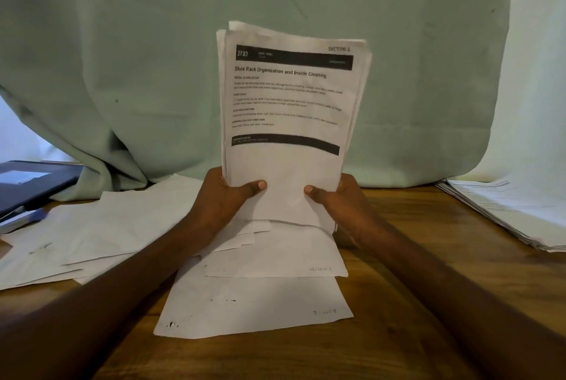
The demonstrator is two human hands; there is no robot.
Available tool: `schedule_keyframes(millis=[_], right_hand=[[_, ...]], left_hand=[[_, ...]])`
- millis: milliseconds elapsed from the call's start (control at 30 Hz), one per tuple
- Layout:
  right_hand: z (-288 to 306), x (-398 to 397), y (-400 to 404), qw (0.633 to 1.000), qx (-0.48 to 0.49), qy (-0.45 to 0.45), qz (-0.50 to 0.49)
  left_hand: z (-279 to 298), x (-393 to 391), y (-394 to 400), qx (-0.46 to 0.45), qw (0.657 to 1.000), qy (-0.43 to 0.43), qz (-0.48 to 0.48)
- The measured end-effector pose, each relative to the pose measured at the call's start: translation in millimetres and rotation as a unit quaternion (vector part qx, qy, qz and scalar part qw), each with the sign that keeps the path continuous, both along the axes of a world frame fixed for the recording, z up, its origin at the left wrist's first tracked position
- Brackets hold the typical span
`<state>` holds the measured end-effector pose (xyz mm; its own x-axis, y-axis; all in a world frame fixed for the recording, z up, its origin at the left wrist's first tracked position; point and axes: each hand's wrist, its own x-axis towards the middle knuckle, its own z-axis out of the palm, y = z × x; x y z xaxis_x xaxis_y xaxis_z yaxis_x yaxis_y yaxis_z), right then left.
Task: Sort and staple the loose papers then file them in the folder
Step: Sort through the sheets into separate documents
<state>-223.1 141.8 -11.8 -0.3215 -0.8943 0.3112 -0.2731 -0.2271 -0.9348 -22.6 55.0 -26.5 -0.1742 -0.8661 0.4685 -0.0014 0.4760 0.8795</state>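
At the table's [398, 272] far left edge a dark folder [33, 183] lies, with loose sheets [92, 235] spread beside it. At the middle, a stack of papers [288, 122] is held upright, gripped at its lower corners by the left hand [226, 202] and the right hand [340, 205], thumbs pressed on the front page. The uneven edges are best squared by tapping before stapling; another pile [514, 211] is seen at the right edge.

This looks like a makeshift home desk rather than an office: a brown wooden tabletop [398, 303] backed by a draped pale green fabric sheet [153, 57], with white printed paper sheets [122, 226] scattered about and a dark blue folder [33, 183] at the left edge.
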Motion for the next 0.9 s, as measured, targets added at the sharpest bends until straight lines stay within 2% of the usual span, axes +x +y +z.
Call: schedule_keyframes(millis=[67,200,500,633,900], right_hand=[[1.8,-0.2,-0.7,1.000,-0.014,-0.020,-0.002],[-2.6,-0.2,-3.4,0.998,0.034,0.052,-0.018],[2.3,-4.1,-2.8,1.000,0.016,0.012,-0.017],[-1.2,-1.9,-1.3,0.994,0.077,0.077,0.012],[2.2,-3.0,-1.7,0.999,0.044,0.024,0.004]], left_hand=[[1.9,1.5,-2.0,-0.003,1.000,0.005,0.003],[-4.3,1.6,-6.1,0.011,0.999,-0.044,0.001],[13.0,13.4,-8.5,0.003,0.999,0.011,-0.030],[0.5,6.5,-5.3,0.013,0.999,0.007,-0.036],[13.7,14.1,-2.9,0.014,0.997,0.047,-0.065]])
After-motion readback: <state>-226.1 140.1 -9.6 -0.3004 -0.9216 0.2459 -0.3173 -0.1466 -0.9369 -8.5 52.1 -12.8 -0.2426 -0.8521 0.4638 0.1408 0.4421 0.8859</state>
